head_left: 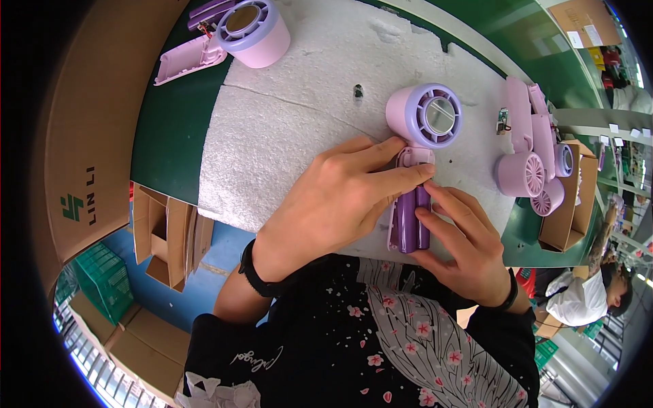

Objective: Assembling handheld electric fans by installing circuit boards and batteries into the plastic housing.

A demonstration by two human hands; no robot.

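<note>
A handheld fan (401,114) with a pink and lavender round head lies on the white foam sheet, its handle pointing toward me. The handle shell (392,238) is uncovered, and purple cylindrical batteries (407,224) sit side by side in it. My left hand (326,197) grips the top of the handle just below the head, thumb and forefinger pressed together at the upper end of the batteries. From the other side, my right hand (469,245) holds the handle and batteries, its fingertips close to the left thumb. Whatever lies between the fingertips is hidden.
Another opened fan (255,34) lies at the far left of the foam sheet (272,136). To the right are several fan bodies (520,173), a small circuit board (503,121) and a cardboard box (571,211). A large carton (88,136) stands left; a person (581,299) sits at right.
</note>
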